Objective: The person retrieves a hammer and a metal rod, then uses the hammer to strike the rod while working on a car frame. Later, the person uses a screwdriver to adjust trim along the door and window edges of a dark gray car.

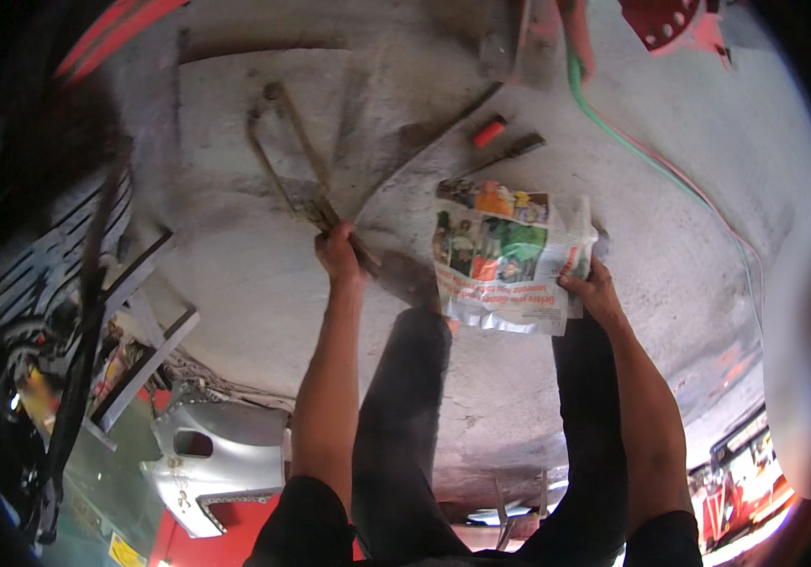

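My left hand [336,253] is closed round the middle of a long, rusty brown tool [367,260]. The tool has two narrow arms spreading away at its far end and a broad, flat dark part at its near end, by my knee; its exact kind is unclear. In my right hand [595,291], a creased printed sheet [500,255] with coloured pictures is pinched at its right edge. Whether the sheet is paper or plastic cannot be told. It hangs between my knees and hides part of the floor, its left edge beside the tool's flat part.
On the concrete floor ahead lie a small red cylinder [489,131], a dark, brush-like thing [524,146] and a thin dark rod [443,128]. A green hose [613,130] curves down the right. Metal frames [145,274] and a silver vehicle body panel [226,439] stand at left.
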A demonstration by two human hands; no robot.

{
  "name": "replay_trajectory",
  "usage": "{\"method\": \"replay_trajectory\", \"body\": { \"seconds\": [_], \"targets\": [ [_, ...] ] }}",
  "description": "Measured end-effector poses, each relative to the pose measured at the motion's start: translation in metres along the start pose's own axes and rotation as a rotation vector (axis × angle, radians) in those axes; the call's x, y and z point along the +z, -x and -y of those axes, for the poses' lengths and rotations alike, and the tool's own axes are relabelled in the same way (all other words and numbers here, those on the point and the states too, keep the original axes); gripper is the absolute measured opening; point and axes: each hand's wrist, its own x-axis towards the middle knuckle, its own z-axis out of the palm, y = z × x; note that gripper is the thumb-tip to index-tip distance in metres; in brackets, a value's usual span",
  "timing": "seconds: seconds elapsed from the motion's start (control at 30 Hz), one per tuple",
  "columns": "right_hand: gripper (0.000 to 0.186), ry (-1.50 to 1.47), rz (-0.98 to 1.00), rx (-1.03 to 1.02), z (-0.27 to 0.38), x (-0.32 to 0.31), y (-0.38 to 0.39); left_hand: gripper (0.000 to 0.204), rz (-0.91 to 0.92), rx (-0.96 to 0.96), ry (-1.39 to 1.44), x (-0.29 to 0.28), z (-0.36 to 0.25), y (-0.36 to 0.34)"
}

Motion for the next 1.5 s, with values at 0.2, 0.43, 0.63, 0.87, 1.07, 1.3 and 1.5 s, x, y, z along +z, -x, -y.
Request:
{"method": "replay_trajectory", "body": {
  "seconds": [0.2,0.43,0.63,0.87,1.07,1.3,1.5],
  "targets": [
    [0.051,-0.048,0.032,-0.021,0.011,0.027,0.012,0.014,0.123,-0.144,-0.062,-0.043,-0.038,0.097],
    [0.052,-0.168,0.129,-0.256,0.077,0.128,-0.005,0.022,-0.030,-0.043,-0.080,-0.080,-0.068,0.119],
    [0.057,-0.100,0.083,-0.563,0.170,0.265,-0.102,0.025,-0.095,0.216,-0.076,-0.113,-0.135,0.022],
    [0.083,0.209,0.033,-0.574,0.276,0.366,-0.156,0.021,-0.223,0.187,-0.167,-0.121,-0.166,-0.157],
    [0.079,0.198,0.032,-0.651,0.190,0.325,-0.149,0.021,0.026,0.187,-0.252,-0.119,-0.126,-0.207],
    [0.038,1.077,-0.489,-0.575,0.041,0.106,-0.192,0.046,0.099,0.032,-0.255,-0.059,-0.086,-0.152],
    [0.027,1.739,-0.384,-0.692,0.050,0.059,-0.225,0.038,0.408,0.160,-0.522,-0.021,0.033,-0.042]
  ]
}}
